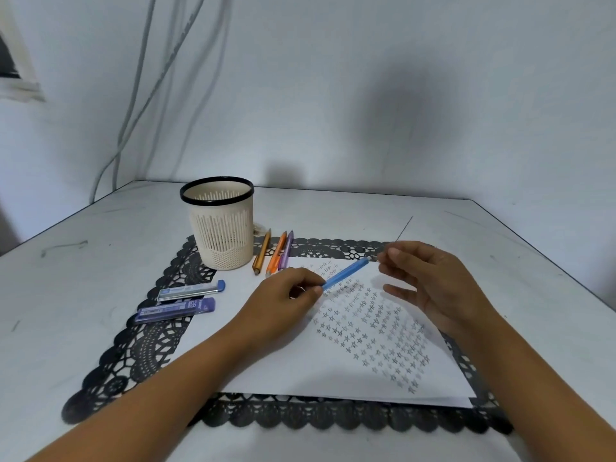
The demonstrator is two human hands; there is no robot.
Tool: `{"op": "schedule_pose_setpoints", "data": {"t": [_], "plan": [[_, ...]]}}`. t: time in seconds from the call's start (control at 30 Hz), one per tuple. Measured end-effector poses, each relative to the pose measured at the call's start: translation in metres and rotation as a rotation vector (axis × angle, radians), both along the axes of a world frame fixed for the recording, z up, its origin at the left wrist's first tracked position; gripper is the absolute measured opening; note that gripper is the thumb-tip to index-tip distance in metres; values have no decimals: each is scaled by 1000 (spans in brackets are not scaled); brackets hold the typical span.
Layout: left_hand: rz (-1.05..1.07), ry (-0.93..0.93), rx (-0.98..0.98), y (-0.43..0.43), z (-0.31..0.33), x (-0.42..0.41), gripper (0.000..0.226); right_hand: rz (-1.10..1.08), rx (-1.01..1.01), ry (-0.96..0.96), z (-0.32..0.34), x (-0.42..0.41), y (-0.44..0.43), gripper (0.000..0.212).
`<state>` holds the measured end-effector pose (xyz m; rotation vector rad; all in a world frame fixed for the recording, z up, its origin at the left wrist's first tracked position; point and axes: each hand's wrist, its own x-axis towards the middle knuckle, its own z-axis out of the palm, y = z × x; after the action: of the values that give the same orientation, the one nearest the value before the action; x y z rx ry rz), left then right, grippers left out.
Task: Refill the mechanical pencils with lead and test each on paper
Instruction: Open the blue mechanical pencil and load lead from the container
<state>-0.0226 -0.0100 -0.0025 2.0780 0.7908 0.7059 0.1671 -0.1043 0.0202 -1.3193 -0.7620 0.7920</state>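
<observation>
Pencil (345, 273) is above the paper (293, 361), with the left hand (283, 301) fingers clamped on its lower end. The right hand (430, 281) pinches a lead (405, 228) by the pencil's top. Lead is judged light and brittle: grip near the tip and feed it straight.

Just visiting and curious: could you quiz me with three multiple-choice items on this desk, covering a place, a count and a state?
1. Relative to the paper, the lead cases lie: A beyond it; B left of it; C right of it.
2. How many pencils lie beside the cup? A one; B three; C five.
3. The left hand is: A gripping the blue pencil; B lying flat; C empty.
Key: 1 B, they rest on the mat at its left; 2 B, gold, orange, purple; 3 A, fingers curl round it.
</observation>
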Motion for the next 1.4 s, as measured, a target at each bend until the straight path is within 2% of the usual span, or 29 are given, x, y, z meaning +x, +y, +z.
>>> {"op": "schedule_pose_setpoints", "data": {"t": [0.3, 1.2, 1.4], "plan": [[-14, 6, -1, 0, -1, 0, 13, -87, 133, -19, -2, -10, 1, 9], [-14, 18, 50, 3, -3, 1, 16, -18, -1, -122, -5, -17, 0, 10], [-18, 18, 45, 3, -3, 1, 16, -21, -3, -259, -5, -20, -1, 12]]}}
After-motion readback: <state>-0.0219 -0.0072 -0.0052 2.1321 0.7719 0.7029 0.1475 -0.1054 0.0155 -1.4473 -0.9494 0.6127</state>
